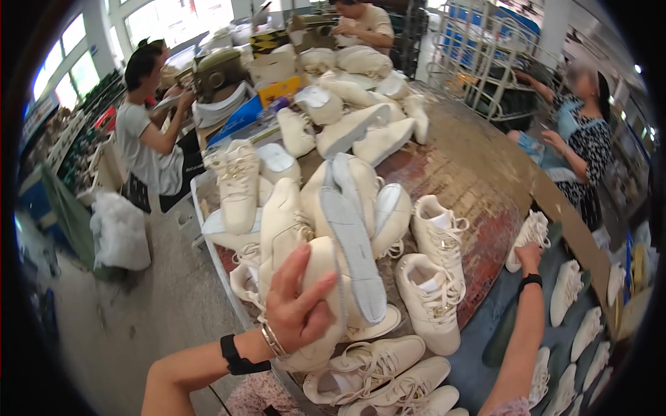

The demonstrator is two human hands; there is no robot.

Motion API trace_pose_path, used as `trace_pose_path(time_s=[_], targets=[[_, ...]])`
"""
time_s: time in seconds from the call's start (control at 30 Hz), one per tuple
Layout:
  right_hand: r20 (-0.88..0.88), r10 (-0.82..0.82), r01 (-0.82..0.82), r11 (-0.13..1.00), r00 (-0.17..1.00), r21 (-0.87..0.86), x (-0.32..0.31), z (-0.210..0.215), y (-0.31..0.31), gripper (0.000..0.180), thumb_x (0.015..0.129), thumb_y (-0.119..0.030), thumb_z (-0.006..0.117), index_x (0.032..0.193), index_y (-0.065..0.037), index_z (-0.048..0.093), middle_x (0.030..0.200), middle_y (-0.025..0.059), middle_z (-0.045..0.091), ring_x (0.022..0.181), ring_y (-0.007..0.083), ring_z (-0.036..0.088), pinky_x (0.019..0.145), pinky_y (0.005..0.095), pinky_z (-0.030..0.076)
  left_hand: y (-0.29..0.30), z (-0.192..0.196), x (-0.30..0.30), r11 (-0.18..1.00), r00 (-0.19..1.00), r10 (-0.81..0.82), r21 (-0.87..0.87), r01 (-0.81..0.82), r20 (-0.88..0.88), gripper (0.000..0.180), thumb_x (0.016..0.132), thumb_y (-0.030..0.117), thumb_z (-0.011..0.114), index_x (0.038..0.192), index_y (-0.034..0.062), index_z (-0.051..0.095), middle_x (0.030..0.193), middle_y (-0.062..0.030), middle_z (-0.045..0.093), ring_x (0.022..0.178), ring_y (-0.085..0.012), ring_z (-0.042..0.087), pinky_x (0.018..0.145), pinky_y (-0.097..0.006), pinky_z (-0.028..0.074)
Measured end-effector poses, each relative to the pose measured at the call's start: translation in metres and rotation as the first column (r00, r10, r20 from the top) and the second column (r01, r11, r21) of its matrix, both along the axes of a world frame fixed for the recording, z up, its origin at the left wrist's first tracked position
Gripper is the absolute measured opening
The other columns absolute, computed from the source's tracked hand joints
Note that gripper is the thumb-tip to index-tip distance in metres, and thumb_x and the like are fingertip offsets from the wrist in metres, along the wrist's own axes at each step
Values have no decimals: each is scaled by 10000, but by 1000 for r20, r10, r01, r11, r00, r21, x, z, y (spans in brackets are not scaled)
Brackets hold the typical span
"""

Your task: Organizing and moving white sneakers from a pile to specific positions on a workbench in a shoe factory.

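Observation:
At the heap's near side, my left hand (300, 301) has its fingers apart, over or against a cream sneaker (322, 267); whether it touches cannot be made out. Beside it another cream shoe shows its pale blue-grey sole (357, 256). Out to the right, my right hand (529, 256) is closed on a cream lace-up sneaker (533, 232) at the upper end of a dark blue-grey surface (479, 371). Several matching sneakers lie there in rows, one of them a shoe (567, 292) just below my right hand.
A wooden table (485, 187) bears a large pile of cream shoes (357, 132). Upright sneakers (429, 298) stand between my hands. One person (156, 132) works at the left, another (368, 24) at the far end, a third (586, 139) by a white wire rack (485, 62).

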State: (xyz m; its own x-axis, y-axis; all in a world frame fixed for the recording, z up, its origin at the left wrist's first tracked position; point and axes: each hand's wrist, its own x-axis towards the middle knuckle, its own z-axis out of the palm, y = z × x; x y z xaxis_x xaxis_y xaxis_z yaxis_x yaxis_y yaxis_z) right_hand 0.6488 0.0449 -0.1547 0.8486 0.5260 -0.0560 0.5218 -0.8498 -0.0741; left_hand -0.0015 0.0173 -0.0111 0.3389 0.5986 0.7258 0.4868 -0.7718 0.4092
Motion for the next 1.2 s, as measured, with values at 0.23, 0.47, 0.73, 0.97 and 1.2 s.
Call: trace_pose_path(time_s=[0.23, 0.47, 0.73, 0.97, 1.2], targets=[[279, 729, -771, 518, 625, 371, -183, 105, 136, 425, 839, -311, 686, 1115, 12, 675, 1217, 235, 614, 1141, 405, 575, 993, 467, 456, -2, 4, -6, 1000, 999, 5, -3, -5, -43, 557, 704, 52, 644, 1251, 148, 683, 1442, -275, 457, 1292, -461, 505, 1038, -481, 454], [70, 728, -673, 586, 682, 451, -379, 116, 293, 891, 860, -564, 606, 1489, 14, 353, 1263, 361, 572, 1161, 461, 589, 975, 472, 482, -3, -3, -9, 997, 998, -70, -35, 70, -1, 545, 699, 153, 724, 1241, 200, 708, 1430, -233, 474, 1282, -454, 525, 1038, -466, 461], [-232, 473, -319, 812, 850, 489, -395, 83, 362, 938, 776, -443, 641, 1463, 92, 290, 1405, 452, 374, 1229, 499, 538, 1006, 458, 468, -7, 1, -19, 989, 994, -100, -108, 103, 39, 506, 742, 192, 713, 1247, 232, 706, 1452, -217, 478, 1301, -412, 526, 1036, -449, 454], [-552, 531, 131, 634, 643, 762, -228, 80, 224, 296, 791, -100, 604, 1051, 5, 701, 915, 120, 706, 808, 292, 688, 717, 431, 535, 0, -1, -18, 994, 995, -88, -59, 90, 40, 512, 711, 57, 659, 1217, 123, 701, 1462, -290, 434, 1308, -458, 495, 1051, -473, 446], [-691, 659, 599, 434, 298, 673, -181, 84, -92, 504, 845, 16, 500, 1348, -16, 521, 1228, 113, 629, 1074, 245, 644, 896, 394, 548, 2, 6, -3, 1000, 1000, -10, 25, 10, -10, 534, 779, -37, 564, 1303, 50, 618, 1487, -279, 415, 1339, -438, 462, 1080, -450, 416]])
